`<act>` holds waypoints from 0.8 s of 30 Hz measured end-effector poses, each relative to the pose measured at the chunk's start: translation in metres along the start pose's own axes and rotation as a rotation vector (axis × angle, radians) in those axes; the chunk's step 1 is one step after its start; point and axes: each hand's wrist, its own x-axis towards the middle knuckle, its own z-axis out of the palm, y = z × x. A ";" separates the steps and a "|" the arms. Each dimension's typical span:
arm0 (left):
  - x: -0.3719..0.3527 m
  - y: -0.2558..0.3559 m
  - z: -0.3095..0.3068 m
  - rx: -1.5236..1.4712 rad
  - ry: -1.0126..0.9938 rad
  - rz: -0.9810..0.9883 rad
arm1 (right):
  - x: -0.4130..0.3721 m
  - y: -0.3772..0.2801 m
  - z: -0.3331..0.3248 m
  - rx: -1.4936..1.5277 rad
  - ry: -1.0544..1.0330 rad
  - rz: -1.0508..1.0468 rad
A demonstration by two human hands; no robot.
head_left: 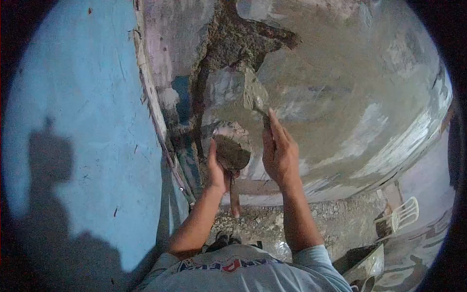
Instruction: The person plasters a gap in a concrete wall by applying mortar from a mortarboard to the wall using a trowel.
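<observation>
My right hand (281, 153) is closed around the handle of a pointing trowel (255, 92). The trowel's blade, smeared with wet mortar, points up against the wall just below a rough broken patch (238, 41). Lower and to the left, my left hand (215, 168) grips a round pan-like holder from its side and underneath. Dark wet mortar (233, 152) lies in the holder, and a brown handle (235, 199) sticks out below it. Part of my left hand's fingers is hidden behind the holder. Around the trowel, the grey plastered wall (335, 117) looks damp and streaked.
A light blue panel (97, 112) stands close on the left, edged by a worn wooden strip (151, 92). Rubble-strewn ground (262, 224) lies below. At lower right are a pale plastic chair (407, 214) and a mortar-stained tub (372, 265).
</observation>
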 end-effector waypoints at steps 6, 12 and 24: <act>-0.001 -0.001 0.002 0.080 0.025 0.042 | 0.034 0.002 0.023 0.120 -0.009 0.006; -0.002 0.003 -0.009 0.098 0.002 0.052 | 0.022 -0.030 -0.014 0.002 -0.119 0.199; -0.006 0.014 -0.006 0.041 0.050 0.052 | 0.032 -0.014 -0.007 -0.081 -0.020 0.076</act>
